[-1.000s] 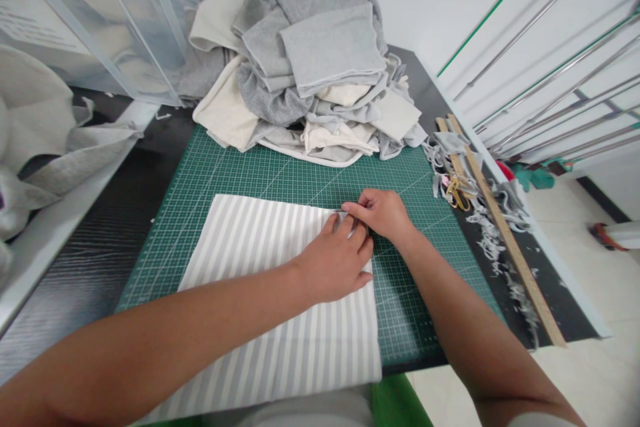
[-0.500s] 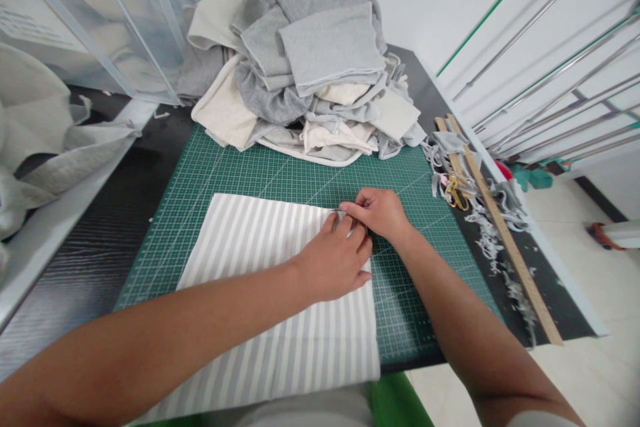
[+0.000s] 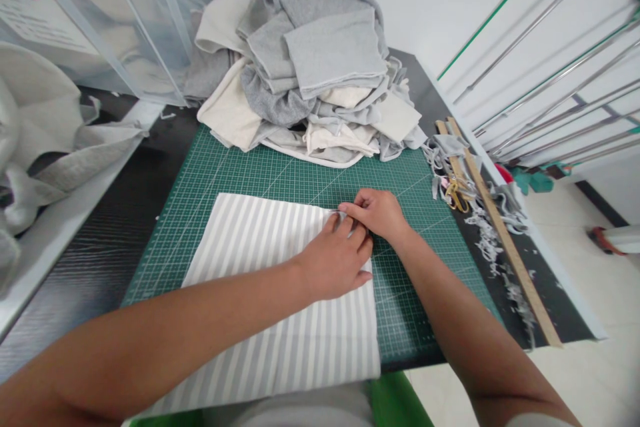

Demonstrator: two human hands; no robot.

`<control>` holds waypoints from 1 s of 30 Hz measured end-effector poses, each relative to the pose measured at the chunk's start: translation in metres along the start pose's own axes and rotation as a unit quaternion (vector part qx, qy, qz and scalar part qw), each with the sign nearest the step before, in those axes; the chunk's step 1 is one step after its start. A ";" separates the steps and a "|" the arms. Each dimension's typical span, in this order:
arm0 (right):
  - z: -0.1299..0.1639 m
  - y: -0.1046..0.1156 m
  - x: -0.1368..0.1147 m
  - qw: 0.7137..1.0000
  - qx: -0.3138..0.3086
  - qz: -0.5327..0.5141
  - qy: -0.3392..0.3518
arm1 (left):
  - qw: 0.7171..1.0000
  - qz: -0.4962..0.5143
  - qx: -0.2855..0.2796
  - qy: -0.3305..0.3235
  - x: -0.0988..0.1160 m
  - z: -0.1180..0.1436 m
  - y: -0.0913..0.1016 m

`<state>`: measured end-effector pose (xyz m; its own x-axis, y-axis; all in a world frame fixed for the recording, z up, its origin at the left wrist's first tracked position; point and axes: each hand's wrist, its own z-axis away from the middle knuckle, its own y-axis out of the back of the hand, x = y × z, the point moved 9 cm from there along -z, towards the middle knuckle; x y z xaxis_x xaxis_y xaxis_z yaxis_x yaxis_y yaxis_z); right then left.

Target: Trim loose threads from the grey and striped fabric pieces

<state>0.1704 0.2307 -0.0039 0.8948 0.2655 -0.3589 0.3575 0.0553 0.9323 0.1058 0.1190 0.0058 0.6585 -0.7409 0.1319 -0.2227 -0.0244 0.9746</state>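
A grey-and-white striped fabric (image 3: 320, 340) lies flat on the green cutting mat (image 3: 175, 227), its near edge hanging over toward my body. My left hand (image 3: 333, 260) rests on the fabric near its far right corner, fingers spread and pressing down. Right at that corner, my right hand (image 3: 377, 213) pinches the fabric's edge between thumb and curled fingers. The fingertips of both hands almost meet there, and the corner itself is partly hidden beneath them.
A tall heap of grey and cream cloth (image 3: 330, 53) covers the mat's far end. To the right lie gold-handled scissors (image 3: 456, 195), fabric scraps (image 3: 487, 240) and a long wooden strip (image 3: 505, 233). A clear plastic bin (image 3: 135, 20) stands at the back left.
Both hands stay at the fabric's corner with hardly any movement. The whole view has shifted slightly, so the surroundings appear a little further right and lower on the left side.
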 end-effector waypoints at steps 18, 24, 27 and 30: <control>-0.001 -0.003 -0.005 1.000 -0.021 0.007 -0.005 | 1.000 0.003 0.003 -0.004 0.001 0.001 0.000; -0.003 -0.005 -0.006 0.999 -0.037 0.025 -0.015 | 1.000 0.004 0.003 -0.003 -0.001 0.001 0.001; -0.003 -0.004 -0.008 0.999 -0.043 0.020 -0.007 | 1.000 0.017 0.003 -0.009 -0.001 0.001 0.002; -0.004 -0.004 -0.009 0.999 -0.050 0.006 -0.005 | 0.999 0.035 0.004 -0.012 -0.005 0.002 0.003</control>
<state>0.1599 0.2317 -0.0044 0.9018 0.2564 -0.3478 0.3190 0.1477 0.9362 0.1005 0.1209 0.0081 0.6231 -0.7572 0.1960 -0.2741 0.0233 0.9614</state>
